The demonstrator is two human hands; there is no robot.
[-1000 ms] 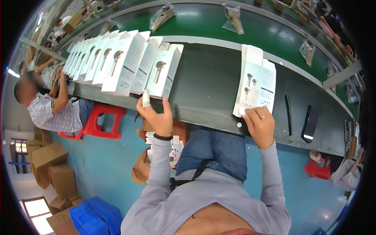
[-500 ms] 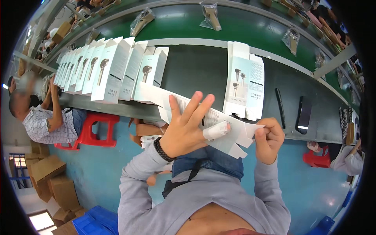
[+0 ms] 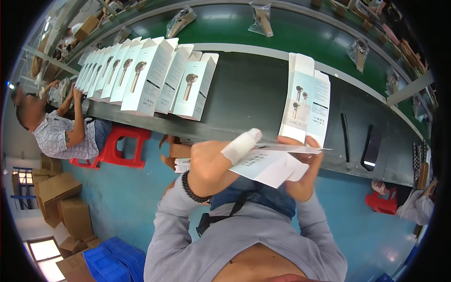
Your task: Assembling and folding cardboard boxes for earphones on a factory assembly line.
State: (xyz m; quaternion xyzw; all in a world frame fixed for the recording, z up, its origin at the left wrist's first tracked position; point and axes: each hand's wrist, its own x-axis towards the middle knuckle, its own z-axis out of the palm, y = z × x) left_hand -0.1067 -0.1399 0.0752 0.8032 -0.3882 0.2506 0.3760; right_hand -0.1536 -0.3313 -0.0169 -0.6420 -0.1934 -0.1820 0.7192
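Observation:
A white and pale blue folding carton (image 3: 265,168) is held in front of my waist, its end flaps pointing to the right. My left hand (image 3: 211,164) is closed round the carton's left end, and a white wrapping covers one finger lying along its upper edge. At the flap end, my right hand (image 3: 303,181) grips the carton between thumb and fingers. Part of the right fingers is hidden behind the card. Beyond my right hand, flat printed cartons (image 3: 300,101) lie stacked on the dark bench.
A row of upright cartons (image 3: 145,77) stands at the left of the bench (image 3: 244,94). A black pen (image 3: 346,136) and a phone (image 3: 370,148) lie at the right. Bagged devices (image 3: 261,21) rest on the green conveyor (image 3: 225,28). A co-worker (image 3: 61,127) sits at the left.
The carton has turned so that its end faces me more. My left hand has gone from spread fingers to curled round it, and my right hand has shifted left and down.

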